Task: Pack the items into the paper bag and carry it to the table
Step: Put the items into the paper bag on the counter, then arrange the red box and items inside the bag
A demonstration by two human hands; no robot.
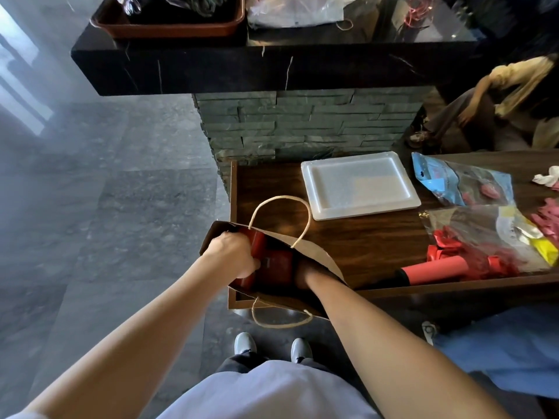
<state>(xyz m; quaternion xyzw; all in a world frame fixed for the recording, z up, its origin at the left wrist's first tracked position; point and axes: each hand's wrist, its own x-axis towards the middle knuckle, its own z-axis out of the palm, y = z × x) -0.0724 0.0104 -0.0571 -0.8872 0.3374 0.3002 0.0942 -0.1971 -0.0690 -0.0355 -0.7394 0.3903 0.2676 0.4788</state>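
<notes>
Item: brown paper bag with twisted cord handles (317, 258), standing open at the near left corner of the dark wooden tabletop (363, 237), its base partly overhanging the edge. Contents: red rectangular boxes (276, 263), packed close together. Left hand (231, 254): inside the bag's mouth, fingers curled around the end of a red box. Right hand (302, 275): sunk deep in the bag, mostly in shadow; its grip cannot be told. Unpacked, well apart to the right: white foam tray (360, 186), clear plastic packets of pink and red balloons (472, 189), red cylindrical hand pump (435, 269). Risks, judged: both hands pressing outward could split the paper wall; the overhang could tip the bag floorward once released; boxes wedged crookedly would leave no room for the remaining pieces.
</notes>
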